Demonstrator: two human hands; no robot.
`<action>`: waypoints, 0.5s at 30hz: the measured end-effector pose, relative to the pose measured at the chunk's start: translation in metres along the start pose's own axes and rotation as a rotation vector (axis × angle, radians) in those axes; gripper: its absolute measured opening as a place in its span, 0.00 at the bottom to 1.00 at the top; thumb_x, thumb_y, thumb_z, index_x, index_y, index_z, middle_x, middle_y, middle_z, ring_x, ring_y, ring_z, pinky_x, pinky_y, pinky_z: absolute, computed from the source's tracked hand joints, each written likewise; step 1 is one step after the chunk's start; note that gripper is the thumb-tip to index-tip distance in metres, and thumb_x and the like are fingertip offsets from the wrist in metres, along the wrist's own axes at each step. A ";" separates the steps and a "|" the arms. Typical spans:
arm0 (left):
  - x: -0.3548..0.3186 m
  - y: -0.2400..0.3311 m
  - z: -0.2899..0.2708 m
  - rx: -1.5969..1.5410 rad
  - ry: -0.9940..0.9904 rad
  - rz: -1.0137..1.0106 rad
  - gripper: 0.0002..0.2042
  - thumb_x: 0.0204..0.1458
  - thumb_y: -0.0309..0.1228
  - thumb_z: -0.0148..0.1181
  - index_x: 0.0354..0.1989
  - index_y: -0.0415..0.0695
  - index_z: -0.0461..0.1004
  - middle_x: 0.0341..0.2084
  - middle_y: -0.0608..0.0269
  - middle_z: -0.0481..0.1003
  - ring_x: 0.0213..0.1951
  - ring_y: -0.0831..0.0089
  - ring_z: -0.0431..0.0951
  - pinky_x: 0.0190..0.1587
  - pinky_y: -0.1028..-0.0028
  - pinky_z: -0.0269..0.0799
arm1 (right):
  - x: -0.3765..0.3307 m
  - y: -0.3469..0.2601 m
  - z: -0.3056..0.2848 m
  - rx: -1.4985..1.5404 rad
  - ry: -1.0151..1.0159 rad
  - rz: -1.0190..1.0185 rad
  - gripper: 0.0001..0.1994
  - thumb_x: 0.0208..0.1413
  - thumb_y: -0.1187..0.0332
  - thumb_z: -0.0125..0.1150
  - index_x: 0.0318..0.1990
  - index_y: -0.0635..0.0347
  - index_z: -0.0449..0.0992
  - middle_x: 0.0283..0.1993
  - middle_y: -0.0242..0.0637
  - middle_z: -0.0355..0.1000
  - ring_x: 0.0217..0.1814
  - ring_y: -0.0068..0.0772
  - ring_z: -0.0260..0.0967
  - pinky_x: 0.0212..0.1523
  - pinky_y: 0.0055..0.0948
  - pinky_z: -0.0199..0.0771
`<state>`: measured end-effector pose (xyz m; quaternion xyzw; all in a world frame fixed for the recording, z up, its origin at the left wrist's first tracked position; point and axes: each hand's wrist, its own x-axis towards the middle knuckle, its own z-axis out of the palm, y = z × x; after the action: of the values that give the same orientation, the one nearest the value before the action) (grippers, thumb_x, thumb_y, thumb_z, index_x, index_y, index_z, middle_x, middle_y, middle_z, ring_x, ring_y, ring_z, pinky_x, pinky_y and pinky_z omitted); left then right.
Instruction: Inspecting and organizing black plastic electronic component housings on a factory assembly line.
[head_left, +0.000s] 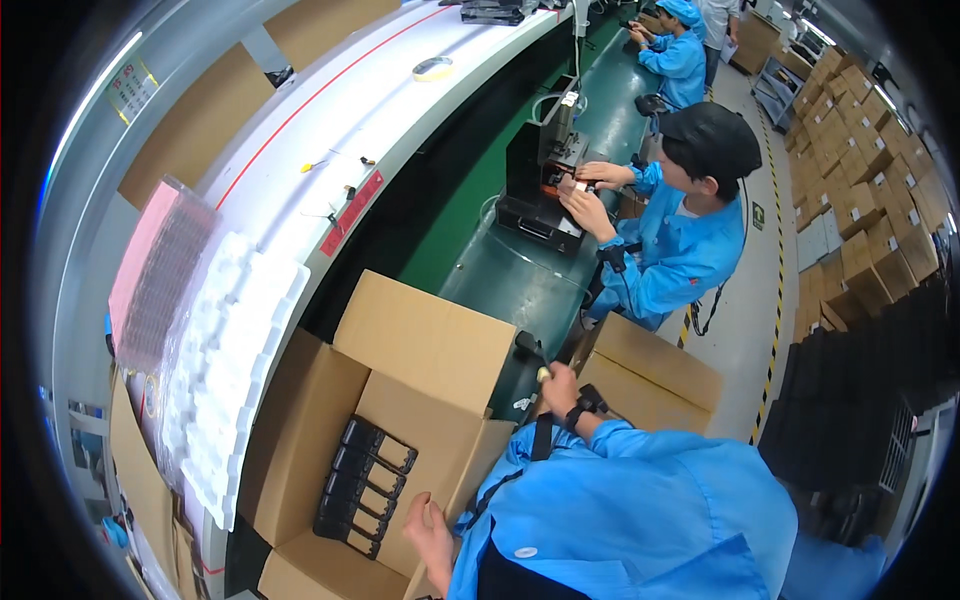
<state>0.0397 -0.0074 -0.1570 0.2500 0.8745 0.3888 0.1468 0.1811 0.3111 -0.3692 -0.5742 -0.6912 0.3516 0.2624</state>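
Observation:
My left hand (430, 535) is at the near right wall of an open cardboard box (425, 345), fingers loosely apart with nothing seen in them. Inside that box, a row of several black plastic parts with open frames (365, 485) lies against the bottom. My right hand (561, 389) is closed round a short tool with a black end (529, 344) and a pale yellowish section; its exact kind is unclear. The tool points away from me over the green bench, to the right of the box flap.
Another open carton (655, 375) stands right of my right hand. Ahead, a co-worker in blue (690, 235) handles a black bench machine (545, 185). On the left, a white curved conveyor (330, 110) carries white trays (230, 350) and a tape roll (434, 69). Stacked cartons (860, 170) line the right.

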 end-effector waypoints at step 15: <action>0.061 0.118 -0.069 -0.422 0.203 0.549 0.27 0.58 0.39 0.58 0.60 0.29 0.71 0.62 0.35 0.70 0.65 0.45 0.70 0.68 0.54 0.61 | -0.088 -0.249 -0.129 0.442 -0.585 -0.983 0.08 0.53 0.70 0.64 0.39 0.63 0.75 0.26 0.45 0.69 0.27 0.50 0.72 0.27 0.44 0.69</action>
<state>-0.0041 0.0522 -0.0264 0.3997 0.6854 0.6086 -0.0020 0.1463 0.2259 -0.0904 0.0004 -0.8292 0.4677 0.3061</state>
